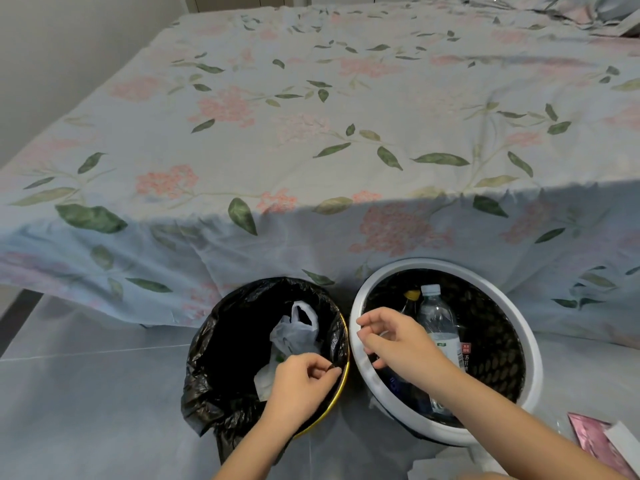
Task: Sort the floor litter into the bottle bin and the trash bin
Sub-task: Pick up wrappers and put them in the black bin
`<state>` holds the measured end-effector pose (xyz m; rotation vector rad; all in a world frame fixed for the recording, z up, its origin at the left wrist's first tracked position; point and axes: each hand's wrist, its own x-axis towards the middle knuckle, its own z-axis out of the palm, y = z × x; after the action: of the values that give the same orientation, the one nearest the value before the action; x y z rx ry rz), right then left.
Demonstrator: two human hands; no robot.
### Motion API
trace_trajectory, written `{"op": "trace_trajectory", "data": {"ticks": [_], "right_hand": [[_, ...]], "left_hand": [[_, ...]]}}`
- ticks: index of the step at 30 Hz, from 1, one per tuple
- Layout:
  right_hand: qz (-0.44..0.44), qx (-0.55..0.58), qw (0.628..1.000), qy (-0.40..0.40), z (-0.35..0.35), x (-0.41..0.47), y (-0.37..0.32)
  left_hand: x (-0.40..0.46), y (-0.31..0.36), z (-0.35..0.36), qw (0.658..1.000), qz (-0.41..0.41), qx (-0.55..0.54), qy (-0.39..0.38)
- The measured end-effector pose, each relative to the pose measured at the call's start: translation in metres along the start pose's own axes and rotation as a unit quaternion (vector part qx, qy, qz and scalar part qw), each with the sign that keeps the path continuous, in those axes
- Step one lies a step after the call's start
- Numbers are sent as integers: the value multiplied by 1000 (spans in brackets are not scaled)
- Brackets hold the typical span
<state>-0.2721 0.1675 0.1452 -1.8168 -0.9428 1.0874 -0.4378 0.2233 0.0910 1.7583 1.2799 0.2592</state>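
Note:
The trash bin [341, 386] on the left has a yellow rim and a black liner [207, 375]; a white plastic bag [294, 334] lies inside. My left hand [301, 379] pinches the black liner at the bin's near right rim. The white bottle bin [530, 341] stands to its right. It holds a clear bottle with a white cap [438, 323] and a dark bottle with a yellow cap [410, 299]. My right hand [398, 344] hovers over the white bin's left rim, fingers apart and curled, with nothing visible in it.
A bed with a floral blue sheet [311, 133] hangs down right behind both bins. On the grey tiled floor [86, 410] at the bottom right lie a pink wrapper [595, 441], a white slip [623, 433] and white paper [436, 465].

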Motion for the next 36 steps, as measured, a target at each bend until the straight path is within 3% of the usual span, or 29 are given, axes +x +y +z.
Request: {"op": "trace_trajectory", "data": {"ticks": [3, 7, 9, 11, 12, 14, 16, 18, 21, 25, 28, 32, 36], "right_hand": [[0, 9, 1000, 2, -3, -2, -1], [7, 16, 1000, -1, -5, -4, 1], [11, 15, 1000, -2, -5, -6, 2], [11, 18, 1000, -1, -6, -7, 3], [10, 18, 1000, -1, -8, -8, 3], [8, 12, 1000, -2, -12, -10, 3], [11, 4, 1000, -4, -17, -10, 3], [15, -4, 1000, -4, -25, -10, 2], [18, -28, 999, 22, -50, -6, 2], [39, -66, 994, 81, -104, -1, 12], [52, -105, 986, 121, -151, -7, 30], [46, -206, 962, 176, -207, -26, 70], [91, -177, 954, 226, -255, -53, 136]], "left_hand": [[-17, 3, 11, 997, 74, 14, 17], [-32, 3, 43, 953, 166, 229, -104], [-30, 6, 55, 911, 113, 347, -191], [-30, 4, 68, 891, 80, 404, -189], [-35, 7, 68, 878, 58, 409, -241], [-30, 6, 73, 880, 84, 425, -195], [-34, 15, 63, 871, 65, 401, -276], [-39, 29, 45, 894, 85, 350, -267], [-38, 55, 19, 946, 142, 224, -187], [-4, 106, 19, 959, 202, 185, -70], [29, 149, 45, 926, 272, 259, -44], [50, 206, 106, 851, 357, 379, -64], [50, 248, 176, 807, 394, 429, -95]]}}
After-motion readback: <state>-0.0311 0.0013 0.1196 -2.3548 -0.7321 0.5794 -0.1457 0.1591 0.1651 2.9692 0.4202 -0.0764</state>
